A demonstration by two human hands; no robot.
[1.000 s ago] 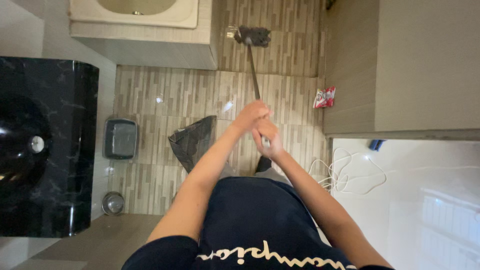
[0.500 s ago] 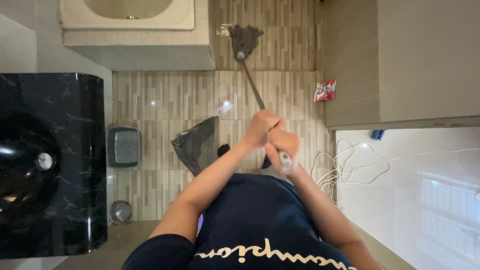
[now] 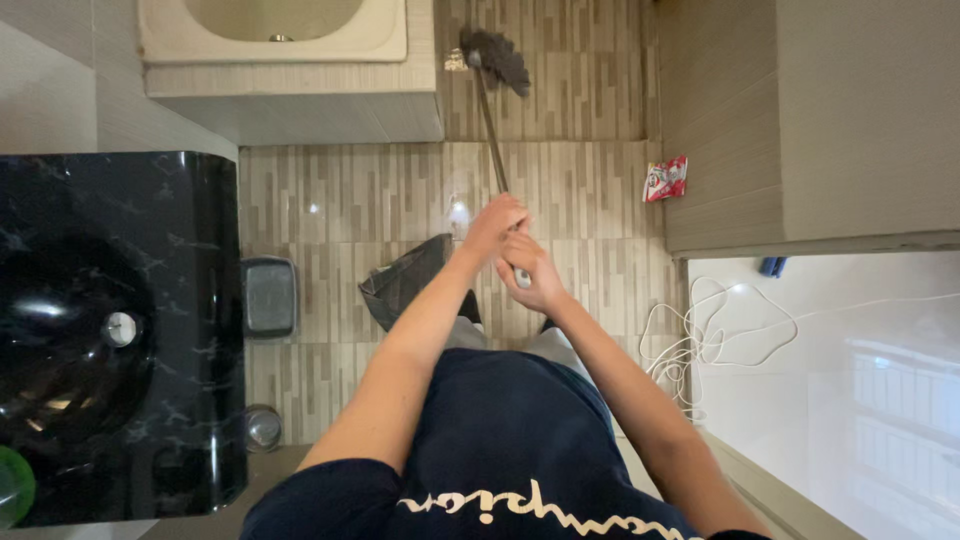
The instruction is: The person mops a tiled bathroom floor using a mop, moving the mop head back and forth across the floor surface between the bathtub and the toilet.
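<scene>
Since half a second ago the mop head [image 3: 497,55] has swung from just right of the tub corner to further up the tiles, close beside the pale tub [image 3: 290,75] at the top of the view; the handle now runs straighter, almost upright in the picture, where it leaned to the right before; my hands have drawn in and up, so I judge a push stroke is under way and the strip of floor by the tub is being covered.

My left hand [image 3: 492,222] is wrapped shut round the mop handle [image 3: 490,130], the higher of the two grips; my right hand [image 3: 530,270] is closed on the handle's lower end, whose pale tip shows between the fingers; the two hands sit one just below the other, nearly touching.

The dark stringy head lies flat on the striped floor tiles [image 3: 590,180]; a dark crumpled cloth [image 3: 405,280] lies on the floor just left of my forearm; a grey rectangular tray [image 3: 269,297] sits beside the black basin unit [image 3: 120,330]; a small red and white packet [image 3: 666,178] rests against the wall at right; a white cable [image 3: 705,340] is coiled near the doorway.
</scene>
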